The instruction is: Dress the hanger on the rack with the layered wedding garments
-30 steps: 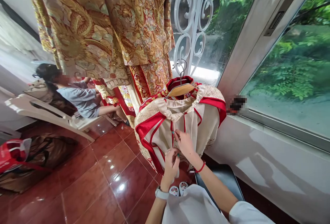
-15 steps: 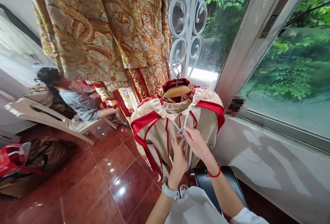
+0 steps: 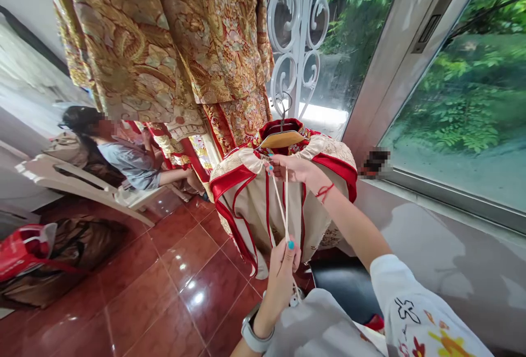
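Note:
A cream cape-like garment [image 3: 250,203] with red trim hangs on a wooden hanger [image 3: 283,139]. Two thin white drawstrings [image 3: 282,203] run down from its gathered neckline [image 3: 252,160], pulled fairly straight. Low in front of the garment, my left hand [image 3: 283,258] is closed around the drawstrings, and a loose end trails below it. My right hand [image 3: 292,168] is up at the front of the neckline, its fingers pinching the gathered fabric where the strings come out. Its palm side and part of the neckline are hidden.
Gold embroidered robes [image 3: 164,44] hang behind at left. A person [image 3: 127,159] sits on a white chair [image 3: 82,176] beyond. A black seat [image 3: 345,285] stands below my right arm, beside the window wall. A brown bag [image 3: 78,253] and red bag [image 3: 24,253] lie on the floor.
My hands were together below the neckline. My right hand has moved up to the neckline, and my left has drawn down toward me with the strings, which now show longer. The neckline looks more gathered.

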`<state>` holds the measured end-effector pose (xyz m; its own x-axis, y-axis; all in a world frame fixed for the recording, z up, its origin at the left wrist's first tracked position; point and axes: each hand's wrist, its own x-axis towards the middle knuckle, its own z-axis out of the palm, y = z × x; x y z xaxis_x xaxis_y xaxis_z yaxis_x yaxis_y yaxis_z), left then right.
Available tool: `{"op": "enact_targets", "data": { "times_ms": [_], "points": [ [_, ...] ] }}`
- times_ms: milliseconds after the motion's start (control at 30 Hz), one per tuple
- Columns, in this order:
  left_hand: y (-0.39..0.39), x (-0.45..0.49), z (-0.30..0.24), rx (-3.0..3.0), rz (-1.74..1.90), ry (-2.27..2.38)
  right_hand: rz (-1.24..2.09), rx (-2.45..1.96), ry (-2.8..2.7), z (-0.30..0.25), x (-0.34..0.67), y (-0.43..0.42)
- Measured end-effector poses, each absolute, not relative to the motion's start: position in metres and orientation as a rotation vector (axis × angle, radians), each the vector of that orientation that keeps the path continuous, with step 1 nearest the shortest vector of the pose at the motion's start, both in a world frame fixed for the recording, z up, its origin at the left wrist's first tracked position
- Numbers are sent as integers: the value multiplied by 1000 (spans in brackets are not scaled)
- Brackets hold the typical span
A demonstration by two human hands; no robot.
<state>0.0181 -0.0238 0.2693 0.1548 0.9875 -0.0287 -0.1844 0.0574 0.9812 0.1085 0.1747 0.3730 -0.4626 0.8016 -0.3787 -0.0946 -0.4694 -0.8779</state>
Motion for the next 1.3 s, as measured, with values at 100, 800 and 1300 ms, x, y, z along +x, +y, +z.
{"op": "enact_targets", "data": {
  "times_ms": [100,800,1300],
  "points": [
    [-22,6,275,1192,1126,1021,1998,-1090,-1087,377,102,183],
    [-7,-35,307,1670,1017,1104,-314,-1043,-2240,291,113,123],
    [130,-38,363,2350,1007,1017,-439,-616,-2348,356,163,118]
  ]
}}
